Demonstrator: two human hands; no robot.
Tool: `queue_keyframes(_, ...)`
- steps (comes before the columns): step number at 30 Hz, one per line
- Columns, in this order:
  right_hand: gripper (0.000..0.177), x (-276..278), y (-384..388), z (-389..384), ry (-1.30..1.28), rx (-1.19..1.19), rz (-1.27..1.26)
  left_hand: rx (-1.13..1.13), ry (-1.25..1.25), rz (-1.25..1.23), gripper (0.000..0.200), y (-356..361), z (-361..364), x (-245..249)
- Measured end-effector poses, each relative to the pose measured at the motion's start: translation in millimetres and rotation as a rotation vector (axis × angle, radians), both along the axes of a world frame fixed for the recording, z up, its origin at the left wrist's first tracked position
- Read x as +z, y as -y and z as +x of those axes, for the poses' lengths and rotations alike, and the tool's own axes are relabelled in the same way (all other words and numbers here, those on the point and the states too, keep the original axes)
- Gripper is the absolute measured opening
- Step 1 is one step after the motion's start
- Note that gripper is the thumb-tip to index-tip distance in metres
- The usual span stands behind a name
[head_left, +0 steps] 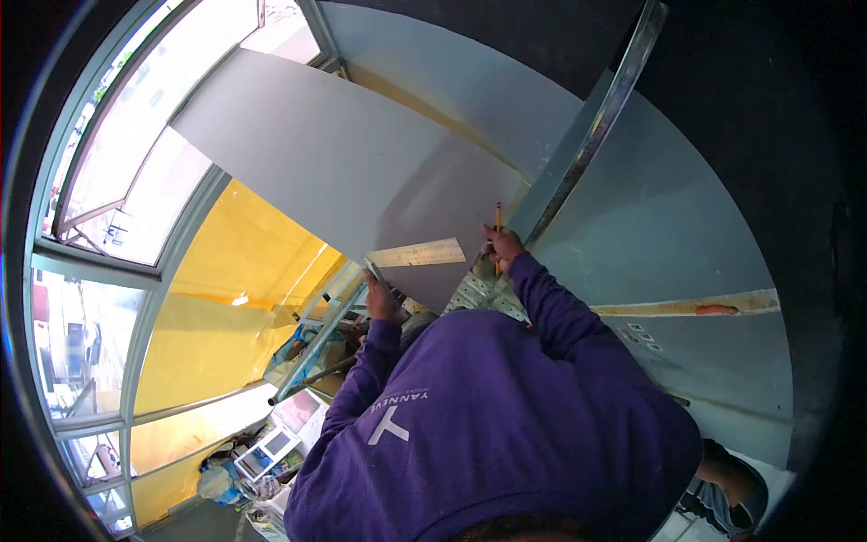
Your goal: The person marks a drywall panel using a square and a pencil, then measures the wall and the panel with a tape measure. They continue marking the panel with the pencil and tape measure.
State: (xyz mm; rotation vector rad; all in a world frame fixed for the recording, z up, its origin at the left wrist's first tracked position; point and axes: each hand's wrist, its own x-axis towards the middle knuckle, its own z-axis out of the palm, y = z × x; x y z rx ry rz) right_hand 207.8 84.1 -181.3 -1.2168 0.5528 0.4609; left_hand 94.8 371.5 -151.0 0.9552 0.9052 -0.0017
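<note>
A large grey board (pixel 316 144) stretches from the window side to just in front of me. Across its near edge lies a try square with a pale, wooden-looking blade (pixel 420 253). My left hand (pixel 385 300) is closed around the square's stock at the board's edge, with the fingertips pointing up. In my right hand (pixel 506 247) a yellow pencil (pixel 498 217) is pinched, its upper end standing clear of the fingers. That hand is beside the board's right corner, to the right of the blade. Its finger details are partly hidden.
A long metal bar (pixel 591 144) runs up on the right, along grey panels (pixel 659 217). Yellow sheeting (pixel 226 262) and window frames (pixel 135 280) are at left. A ladder-like metal frame (pixel 321 334) and clutter stand below. Another person (pixel 722 492) is at lower right.
</note>
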Motion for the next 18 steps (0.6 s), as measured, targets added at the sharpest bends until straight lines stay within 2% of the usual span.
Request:
queue_keyframes(5,0.028,-18,0,1,-0.012,0.025,0.047,-0.040,0.047,-0.056,0.081,-8,-1,-5)
queue_keyframes(8,0.028,-16,-1,0,-0.025,0.056,-0.011,-0.086,0.140,-0.162,0.070,-18,1,-12)
queue_keyframes(10,0.027,-15,0,1,-0.044,0.070,-0.050,-0.245,0.166,0.061,0.064,-40,-2,-63)
queue_keyframes(12,0.028,-19,2,2,-0.067,0.051,-0.063,-0.502,0.244,0.648,0.065,-49,-8,-79)
queue_keyframes(13,0.029,-23,6,2,-0.027,0.060,-0.175,-0.663,0.312,1.124,0.068,-48,-11,-58)
queue_keyframes(15,0.035,-30,14,-1,0.044,0.068,-0.397,-0.885,0.267,1.393,0.077,-38,-9,-4)
queue_keyframes(16,0.039,-31,17,-1,0.133,0.074,-0.508,-0.855,0.223,1.210,0.077,-48,-6,-33)
queue_keyframes(17,0.043,-31,22,2,0.217,0.077,-0.620,-0.828,0.174,1.029,0.078,-65,-9,-87)
queue_keyframes(18,0.048,-32,26,4,0.295,0.077,-0.736,-0.844,0.188,0.996,0.080,-60,-6,-64)
